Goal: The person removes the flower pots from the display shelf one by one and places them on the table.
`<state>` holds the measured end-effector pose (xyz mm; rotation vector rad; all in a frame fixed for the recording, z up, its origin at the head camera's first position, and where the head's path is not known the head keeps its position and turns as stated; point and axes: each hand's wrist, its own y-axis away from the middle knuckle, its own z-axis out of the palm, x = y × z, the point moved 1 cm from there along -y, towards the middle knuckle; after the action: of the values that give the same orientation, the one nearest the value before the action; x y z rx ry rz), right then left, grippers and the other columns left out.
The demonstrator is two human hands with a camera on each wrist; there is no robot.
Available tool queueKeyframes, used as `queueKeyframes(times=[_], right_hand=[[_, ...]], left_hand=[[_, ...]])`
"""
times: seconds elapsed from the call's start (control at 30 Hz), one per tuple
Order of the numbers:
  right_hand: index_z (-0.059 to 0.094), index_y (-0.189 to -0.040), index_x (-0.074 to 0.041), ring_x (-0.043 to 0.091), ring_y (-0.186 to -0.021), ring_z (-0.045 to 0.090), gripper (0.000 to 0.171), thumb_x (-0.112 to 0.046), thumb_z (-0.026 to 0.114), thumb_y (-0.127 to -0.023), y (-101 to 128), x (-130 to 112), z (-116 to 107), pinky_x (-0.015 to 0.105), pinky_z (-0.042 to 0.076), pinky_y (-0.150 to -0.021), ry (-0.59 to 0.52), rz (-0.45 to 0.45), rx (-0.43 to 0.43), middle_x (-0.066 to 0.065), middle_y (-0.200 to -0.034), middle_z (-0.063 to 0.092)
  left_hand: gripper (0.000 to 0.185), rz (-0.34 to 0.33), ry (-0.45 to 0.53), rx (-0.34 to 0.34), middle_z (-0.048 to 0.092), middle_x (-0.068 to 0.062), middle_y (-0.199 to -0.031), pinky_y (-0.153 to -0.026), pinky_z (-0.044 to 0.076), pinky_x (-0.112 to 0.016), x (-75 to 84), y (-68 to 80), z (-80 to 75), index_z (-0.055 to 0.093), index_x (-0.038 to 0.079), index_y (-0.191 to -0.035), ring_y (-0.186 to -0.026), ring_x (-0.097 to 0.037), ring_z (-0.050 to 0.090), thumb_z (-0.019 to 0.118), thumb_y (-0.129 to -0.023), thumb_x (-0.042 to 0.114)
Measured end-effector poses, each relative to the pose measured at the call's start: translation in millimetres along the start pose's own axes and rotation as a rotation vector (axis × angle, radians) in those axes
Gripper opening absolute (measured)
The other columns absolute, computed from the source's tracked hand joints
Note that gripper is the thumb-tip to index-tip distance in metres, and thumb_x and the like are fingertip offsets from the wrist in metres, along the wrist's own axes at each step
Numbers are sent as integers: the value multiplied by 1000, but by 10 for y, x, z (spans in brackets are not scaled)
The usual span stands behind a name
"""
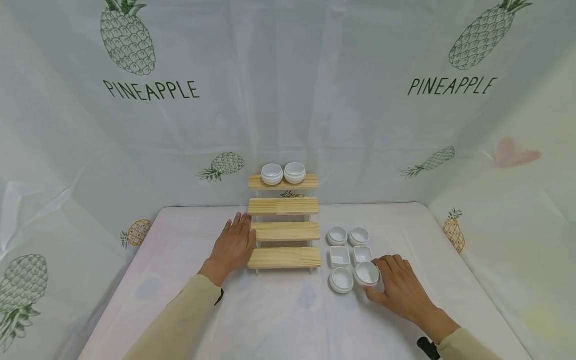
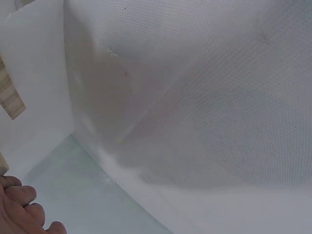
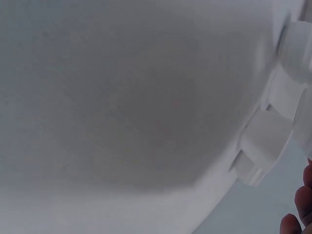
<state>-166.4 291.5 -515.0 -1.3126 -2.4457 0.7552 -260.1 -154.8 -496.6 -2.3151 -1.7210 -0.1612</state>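
A stepped wooden rack (image 1: 284,258) with light slatted shelves stands mid-table in the head view. Two round white bowls, a left one (image 1: 272,174) and a right one (image 1: 295,172), sit on its top shelf. My left hand (image 1: 234,245) rests flat against the rack's left side, fingers straight. At the right, my right hand (image 1: 400,287) grips a round white bowl (image 1: 367,274) between thumb and fingers, seemingly a little raised. Beside it are another round bowl (image 1: 341,280), two square white dishes (image 1: 339,256) and two more round bowls (image 1: 337,236) behind.
A white cloth covers the table (image 1: 270,315). Behind it hangs a pale curtain (image 1: 288,100) printed with pineapples, which also runs down both sides. The rack's lower three shelves (image 1: 285,231) show bare wood.
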Motion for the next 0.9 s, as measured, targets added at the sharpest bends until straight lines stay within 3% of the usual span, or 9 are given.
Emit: queueKeyframes(times=[0.4,0.9], right_hand=[[68,-111,-2,24,-94,55,60,-43,88,-73,155,65,127,43,47,-80,9,36,-78,5,-100,63],[68,-115,-4,23,-97,57,59,-41,88,-74,203,99,184,43,49,-80,1,49,-117,3,-104,62]], left_hand=[[66,-13,11,-36,22,-18,-174,-134,13,-54,11,-5,-30,20,-1,-167,-164,-35,16,16,-116,41],[66,-3,34,-6,25,-22,-173,-133,15,-57,-4,6,-3,23,-4,-165,-162,-39,18,18,-116,40]])
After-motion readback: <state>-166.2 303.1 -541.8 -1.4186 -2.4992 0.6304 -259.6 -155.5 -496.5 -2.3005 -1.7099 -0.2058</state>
